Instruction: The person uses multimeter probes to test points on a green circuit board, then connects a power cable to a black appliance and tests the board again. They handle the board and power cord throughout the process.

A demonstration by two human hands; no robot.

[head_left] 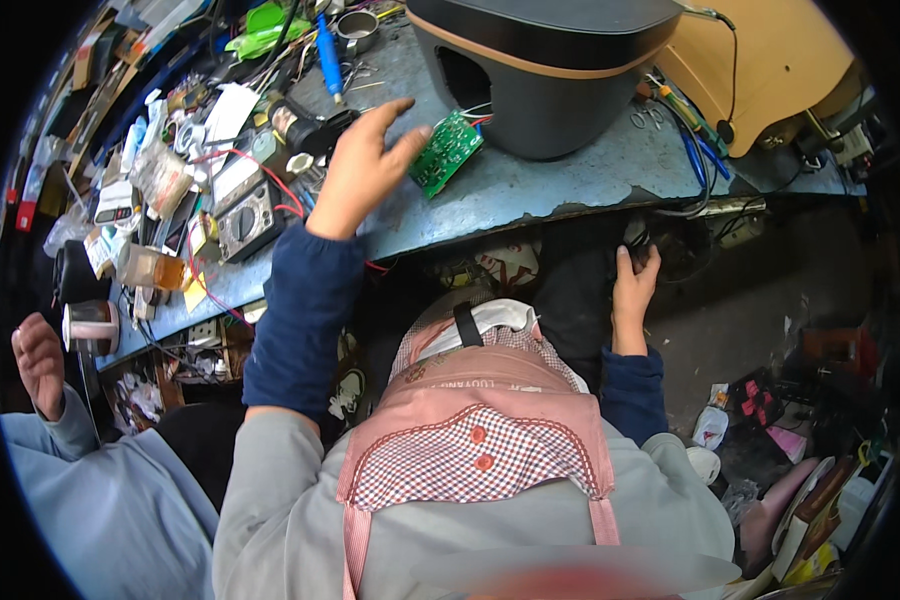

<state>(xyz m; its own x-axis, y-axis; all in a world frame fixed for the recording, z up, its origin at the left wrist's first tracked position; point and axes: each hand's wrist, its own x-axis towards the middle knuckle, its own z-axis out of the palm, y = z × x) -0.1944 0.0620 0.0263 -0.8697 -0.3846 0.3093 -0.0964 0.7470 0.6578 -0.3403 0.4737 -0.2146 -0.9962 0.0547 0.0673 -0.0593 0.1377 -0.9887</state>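
A green circuit board (448, 152) leans tilted on the blue workbench against a dark grey appliance housing (540, 95) with a copper-coloured band. Thin red, white and blue wires run from the board toward a hole in the housing's side. My left hand (362, 165) hovers just left of the board, fingers apart and thumb tip at its upper left edge; whether they touch cannot be told. Below the bench's front edge, my right hand (633, 292) is raised with thumb and fingers spread. Its fingertips are close to a dark, indistinct object under the bench.
A multimeter (245, 225) with red leads lies amid clutter at the left. A blue-handled tool (328, 55) and a metal cup (357, 32) lie farther back. Blue-handled pliers (695, 150) rest at the right. Another person's hand (38, 362) shows at far left.
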